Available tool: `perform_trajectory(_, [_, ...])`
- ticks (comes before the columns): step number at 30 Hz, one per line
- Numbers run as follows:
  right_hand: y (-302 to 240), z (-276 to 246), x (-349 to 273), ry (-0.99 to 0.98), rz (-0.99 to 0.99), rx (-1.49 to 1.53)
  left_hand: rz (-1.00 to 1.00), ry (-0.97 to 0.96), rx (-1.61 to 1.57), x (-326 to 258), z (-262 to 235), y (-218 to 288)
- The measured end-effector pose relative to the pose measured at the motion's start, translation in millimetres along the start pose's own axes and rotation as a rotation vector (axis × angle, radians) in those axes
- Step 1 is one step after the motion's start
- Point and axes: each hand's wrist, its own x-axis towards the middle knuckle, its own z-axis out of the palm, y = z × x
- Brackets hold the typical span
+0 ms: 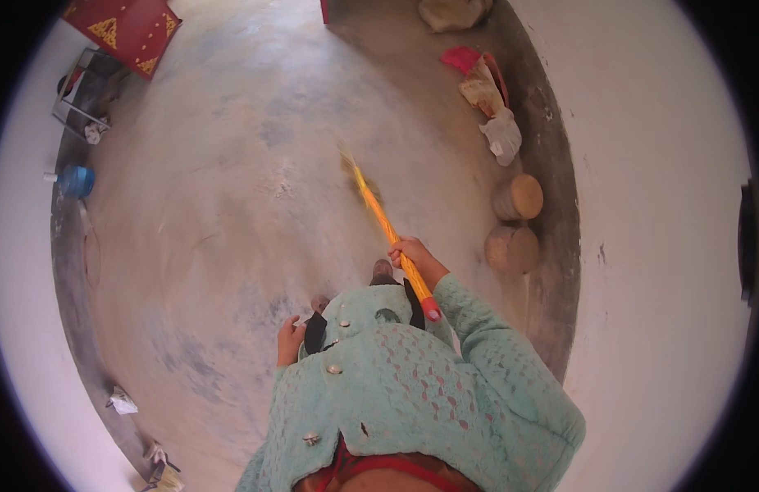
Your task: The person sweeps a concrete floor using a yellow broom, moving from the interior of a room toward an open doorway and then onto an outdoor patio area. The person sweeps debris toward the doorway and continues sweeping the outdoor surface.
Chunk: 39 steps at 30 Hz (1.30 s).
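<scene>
My right hand (410,256) is wrapped round the orange-yellow handle of a broom (379,215), below its red end cap. The broom slants forward and to the left, away from my body. Its thin straw-coloured bristles reach the concrete floor (232,164) ahead of me and look blurred. At my left side hangs my left hand (290,339), empty, its fingers loosely apart beside my pale green jacket. A small patch of light debris (279,190) shows on the floor to the left of the bristles.
Two round wooden stumps (517,197) stand along the right wall, with a white bag (501,136) and other bags beyond. A blue water jug (76,180) and a metal frame (74,98) are by the left wall. Red gold-patterned furniture (129,33) stands far left.
</scene>
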Motion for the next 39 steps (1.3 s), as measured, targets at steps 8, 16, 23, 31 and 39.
perform_trajectory(8, [-11, -46, -76, 0.254, -0.314, -0.234, 0.055, -0.024, 0.136, 29, -2, -69])
perform_trajectory(16, [-4, -141, -50, 0.424, -0.342, -0.098, -0.194, 0.047, 0.139, 0, -17, -27])
perform_trajectory(23, [20, -138, 26, 0.368, -0.219, 0.052, -0.247, 0.127, 0.124, -36, -31, -64])
perform_trajectory(31, [8, -60, -10, 0.220, -0.130, -0.184, -0.202, 0.026, 0.311, -16, -13, -174])
perform_trajectory(39, [-1, -54, -70, 0.323, -0.336, -0.472, -0.273, 0.084, 0.090, -16, -16, -21])
